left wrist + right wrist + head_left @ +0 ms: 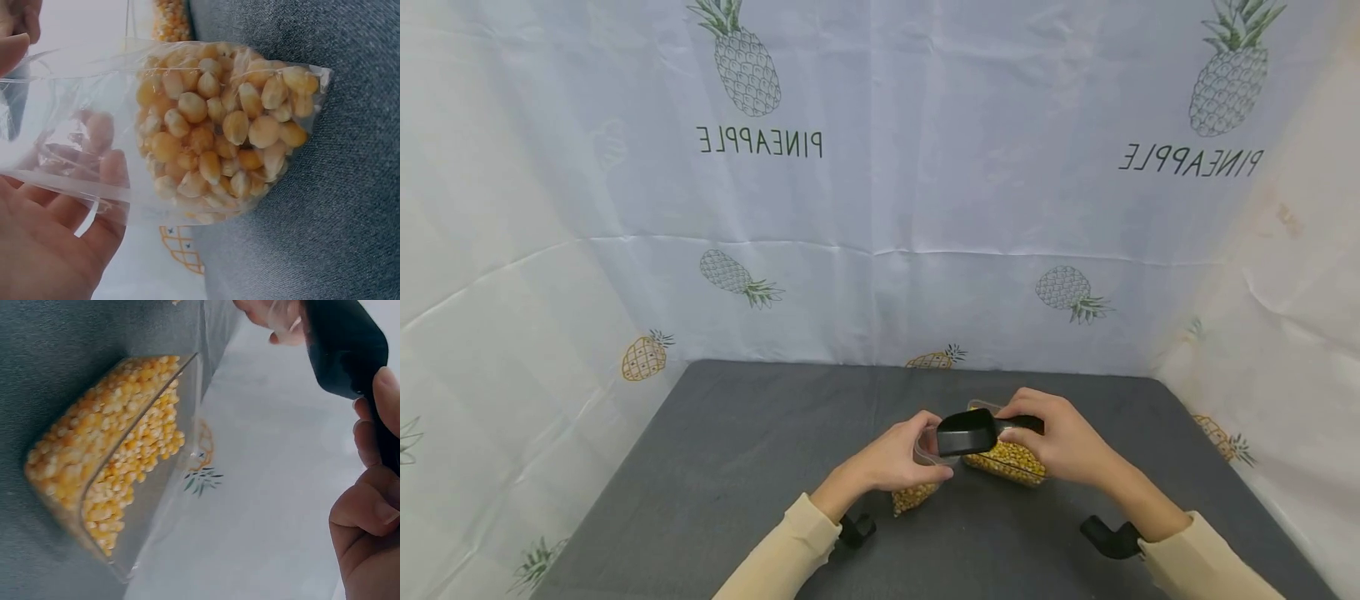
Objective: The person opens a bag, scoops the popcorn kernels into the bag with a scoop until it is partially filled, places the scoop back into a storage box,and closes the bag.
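Note:
My left hand (891, 458) holds a clear plastic bag (212, 131) by its upper part, mouth up. Corn kernels fill the bag's lower end, which is close over the grey cloth in the head view. In my right hand (1063, 437) is a black scoop (966, 435), gripped by its handle. The scoop's bowl overlaps the bag's mouth in the head view; its contents are hidden. Under and behind the right hand stands a clear rectangular container (153, 487), with yellow corn kernels (100, 431) heaped toward one side.
Dark grey cloth (737, 467) covers the table. A pale curtain (880, 192) printed with pineapples hangs behind it and on both sides. Black wrist mounts (1108, 537) sit under the forearms.

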The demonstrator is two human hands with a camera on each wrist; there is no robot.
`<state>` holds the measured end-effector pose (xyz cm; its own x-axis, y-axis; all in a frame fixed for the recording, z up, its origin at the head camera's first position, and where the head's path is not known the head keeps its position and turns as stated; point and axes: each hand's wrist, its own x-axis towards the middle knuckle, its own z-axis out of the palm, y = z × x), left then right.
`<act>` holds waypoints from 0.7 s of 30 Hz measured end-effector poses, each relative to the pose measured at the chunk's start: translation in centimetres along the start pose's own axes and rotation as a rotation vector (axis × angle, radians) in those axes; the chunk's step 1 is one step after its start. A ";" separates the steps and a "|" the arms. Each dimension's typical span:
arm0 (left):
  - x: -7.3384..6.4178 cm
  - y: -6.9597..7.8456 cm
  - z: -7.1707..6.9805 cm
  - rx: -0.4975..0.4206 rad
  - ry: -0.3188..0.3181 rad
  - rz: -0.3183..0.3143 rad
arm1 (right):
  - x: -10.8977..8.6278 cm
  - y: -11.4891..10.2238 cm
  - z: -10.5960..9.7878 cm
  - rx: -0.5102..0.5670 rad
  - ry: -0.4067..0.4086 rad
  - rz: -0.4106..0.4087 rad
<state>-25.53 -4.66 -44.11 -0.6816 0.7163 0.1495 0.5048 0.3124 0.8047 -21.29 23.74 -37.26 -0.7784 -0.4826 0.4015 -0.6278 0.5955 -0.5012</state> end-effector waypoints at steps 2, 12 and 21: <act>-0.1 0.0 -0.1 0.008 0.005 0.006 | -0.4 0.5 -0.2 0.010 0.009 0.032; -0.2 -0.2 0.1 -0.009 0.023 0.034 | -3.0 3.2 -1.6 -0.009 0.023 0.190; -0.4 -0.3 0.6 0.001 0.040 0.062 | -4.9 5.6 -2.3 -0.017 0.022 0.253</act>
<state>-25.16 -4.67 -44.74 -0.6696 0.7087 0.2222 0.5474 0.2687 0.7926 -21.00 30.85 -40.26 -0.9106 -0.3023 0.2816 -0.4124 0.7064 -0.5752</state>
